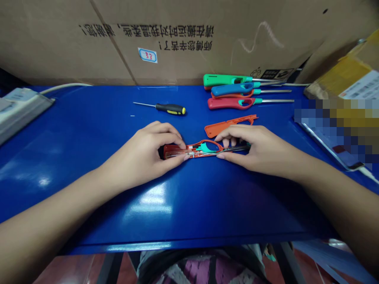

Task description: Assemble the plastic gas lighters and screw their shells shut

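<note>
Red lighter (177, 151) in left hand (142, 154), right hand (254, 149), mid-table (89, 205).

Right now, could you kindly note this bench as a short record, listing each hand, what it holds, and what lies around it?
left hand: holding the open lighter at its red end
right hand: holding the open lighter at its metal tube end
beside it: orange lighter half
further off: screwdriver, coloured lighters
surface: blue table
</note>
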A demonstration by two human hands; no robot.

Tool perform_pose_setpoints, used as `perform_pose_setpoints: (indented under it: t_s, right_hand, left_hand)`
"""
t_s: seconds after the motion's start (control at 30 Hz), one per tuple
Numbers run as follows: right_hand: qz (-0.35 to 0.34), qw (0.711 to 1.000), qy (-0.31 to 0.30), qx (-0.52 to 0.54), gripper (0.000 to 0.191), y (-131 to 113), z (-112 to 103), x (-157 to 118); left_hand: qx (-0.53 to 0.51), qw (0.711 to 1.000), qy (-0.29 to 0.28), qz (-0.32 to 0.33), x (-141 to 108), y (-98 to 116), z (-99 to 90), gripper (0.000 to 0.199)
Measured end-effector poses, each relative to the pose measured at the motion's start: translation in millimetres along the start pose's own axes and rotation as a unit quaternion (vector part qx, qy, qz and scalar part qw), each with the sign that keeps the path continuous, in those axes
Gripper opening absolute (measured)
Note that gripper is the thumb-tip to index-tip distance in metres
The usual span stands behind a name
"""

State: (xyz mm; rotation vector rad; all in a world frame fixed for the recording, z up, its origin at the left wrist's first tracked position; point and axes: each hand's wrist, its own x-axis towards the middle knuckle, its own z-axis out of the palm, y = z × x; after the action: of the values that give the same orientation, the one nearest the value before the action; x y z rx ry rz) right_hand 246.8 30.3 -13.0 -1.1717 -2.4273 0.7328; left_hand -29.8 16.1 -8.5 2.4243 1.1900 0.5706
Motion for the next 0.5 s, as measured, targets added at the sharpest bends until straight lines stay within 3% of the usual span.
perform_pose_setpoints:
  t_s: [0.5]
  right_hand:
    - [0.003, 1.0, -0.003, -0.014, 0.021, -1.0, 0.0, -0.9]
  left_hand:
    - [-0.016, 0.999, 0.025, 0.031, -1.2, 3.4, -8.8, 0.017]
